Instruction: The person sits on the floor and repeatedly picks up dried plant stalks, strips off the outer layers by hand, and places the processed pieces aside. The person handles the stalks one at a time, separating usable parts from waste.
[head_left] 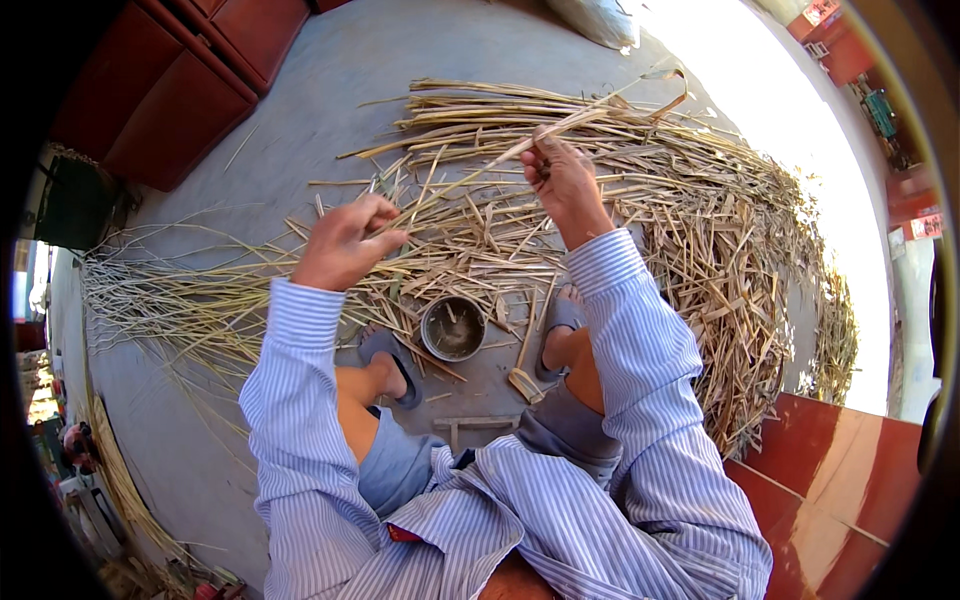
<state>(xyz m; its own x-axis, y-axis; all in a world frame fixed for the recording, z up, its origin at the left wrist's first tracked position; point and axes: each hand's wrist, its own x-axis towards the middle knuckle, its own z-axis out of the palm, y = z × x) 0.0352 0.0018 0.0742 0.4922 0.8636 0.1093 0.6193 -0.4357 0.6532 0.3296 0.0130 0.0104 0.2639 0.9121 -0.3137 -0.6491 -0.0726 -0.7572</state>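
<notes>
A long dry plant stalk (455, 186) with a papery leaf sheath stretches at a slant between my two hands. My left hand (345, 243) is closed, its thumb and fingers pinching the stalk's thinner lower end. Farther along, my right hand (566, 185) grips the pale sheath part, and the stalk runs on past it to a curled dry leaf at the upper right. Beneath both hands lies a layer of loose dry stalks and husk strips (480, 240). Between my sandalled feet stands a round metal pot (453, 328) with a little something in it that I cannot make out.
Unstripped stalks (520, 105) lie in a bundle ahead, and a heap of peeled husks (720, 290) spreads to the right. Thin stripped stems (180, 290) fan out at left. A reddish-brown sofa (180, 90) stands far left; red tiles (820, 470) are at lower right.
</notes>
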